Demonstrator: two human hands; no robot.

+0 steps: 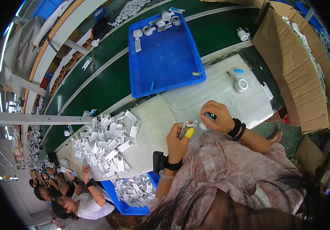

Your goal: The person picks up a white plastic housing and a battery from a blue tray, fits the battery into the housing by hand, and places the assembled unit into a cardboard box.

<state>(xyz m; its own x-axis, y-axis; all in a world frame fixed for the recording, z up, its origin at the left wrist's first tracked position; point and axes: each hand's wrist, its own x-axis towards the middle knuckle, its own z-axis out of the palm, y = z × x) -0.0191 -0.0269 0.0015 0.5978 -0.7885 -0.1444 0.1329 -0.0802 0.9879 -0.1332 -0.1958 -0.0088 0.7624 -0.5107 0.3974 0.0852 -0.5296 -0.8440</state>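
Note:
My left hand point(177, 145) is closed around a small white plastic housing point(190, 124), held just above my lap at the table's near edge. A yellow cover sits on one of its digits. Close beside it on the right, my right hand point(219, 119) is curled around a small dark device point(210, 116) with green lit marks; most of it is hidden by the fingers. Beyond my right hand, a round white part with a perforated face point(241, 85) lies on the table, with a blue cylindrical cell point(239, 71) on thin wires next to it.
A heap of white plastic pieces point(109, 142) covers the table's left. Below it stands a blue bin point(134, 210) of similar pieces. A blue tray point(165, 61) with several round white parts lies ahead. A cardboard box point(291, 65) stands right. Co-workers point(92, 207) sit at left.

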